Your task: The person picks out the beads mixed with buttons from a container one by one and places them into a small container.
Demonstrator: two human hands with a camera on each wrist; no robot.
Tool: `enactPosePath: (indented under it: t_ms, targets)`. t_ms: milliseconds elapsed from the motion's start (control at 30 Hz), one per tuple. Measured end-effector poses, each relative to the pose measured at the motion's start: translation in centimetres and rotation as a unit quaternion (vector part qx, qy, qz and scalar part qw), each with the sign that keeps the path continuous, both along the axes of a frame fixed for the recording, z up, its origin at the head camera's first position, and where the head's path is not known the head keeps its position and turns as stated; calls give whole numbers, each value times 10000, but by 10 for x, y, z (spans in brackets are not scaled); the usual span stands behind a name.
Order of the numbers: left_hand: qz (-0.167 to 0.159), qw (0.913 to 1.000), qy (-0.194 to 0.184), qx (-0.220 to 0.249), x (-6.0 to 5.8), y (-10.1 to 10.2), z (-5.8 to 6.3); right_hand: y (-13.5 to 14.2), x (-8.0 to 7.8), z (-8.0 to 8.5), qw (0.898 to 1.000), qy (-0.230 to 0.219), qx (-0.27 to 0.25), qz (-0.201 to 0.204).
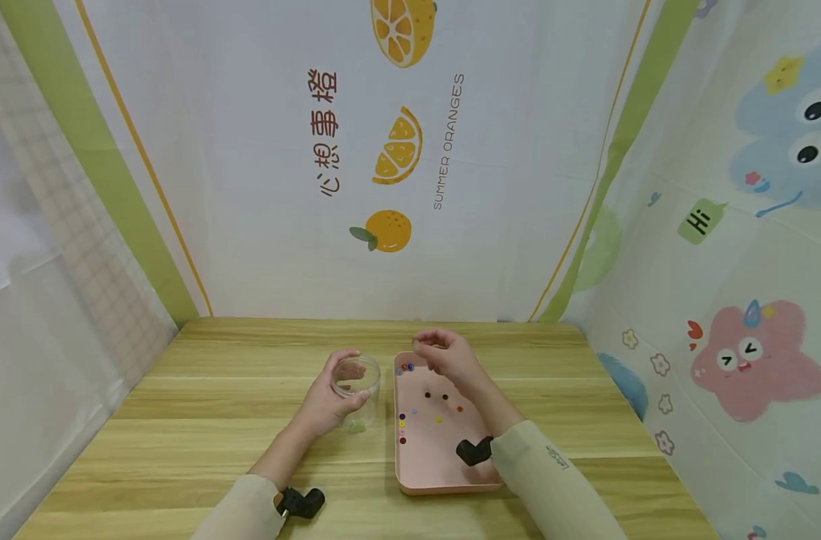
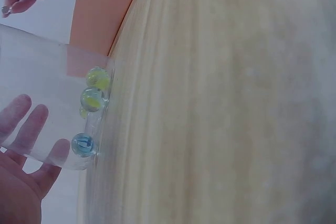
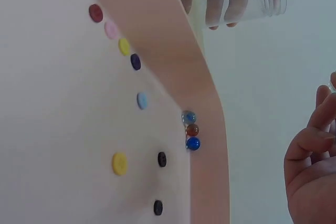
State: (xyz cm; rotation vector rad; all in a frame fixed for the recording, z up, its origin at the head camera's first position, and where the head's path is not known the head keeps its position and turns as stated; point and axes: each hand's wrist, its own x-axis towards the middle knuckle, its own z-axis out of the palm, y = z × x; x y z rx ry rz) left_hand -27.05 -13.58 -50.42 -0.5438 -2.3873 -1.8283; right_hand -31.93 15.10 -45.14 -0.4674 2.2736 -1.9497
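My left hand (image 1: 321,409) grips a clear plastic jar (image 1: 370,409) that stands upright and uncovered on the table. Low inside it, the left wrist view shows yellow-green marbles (image 2: 93,99) and a blue-streaked marble (image 2: 82,145). Over the far end of the pink tray (image 1: 444,469), my right hand (image 1: 456,364) is raised and pinches a small clear marble (image 2: 6,10) between its fingertips. Three marbles, light blue, brown-red and dark blue (image 3: 193,144), sit together in the tray's far left corner.
Several buttons lie in the tray: a yellow button (image 3: 119,163), a light blue button (image 3: 142,100), black ones, an orange button (image 1: 460,409), and a row along the left wall with a dark red button (image 3: 95,13). The wooden table (image 1: 228,390) meets a printed curtain behind.
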Motion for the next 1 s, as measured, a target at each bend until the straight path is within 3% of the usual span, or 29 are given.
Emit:
enactPosePath:
  t_ms: [633, 1000]
  targets:
    - [-17, 10000, -16, 31, 1, 0, 0, -30, 16, 32, 9986, 102, -192, 488]
    - [-95, 9999, -24, 107, 0, 1, 1, -44, 20, 37, 9973, 63, -272, 675]
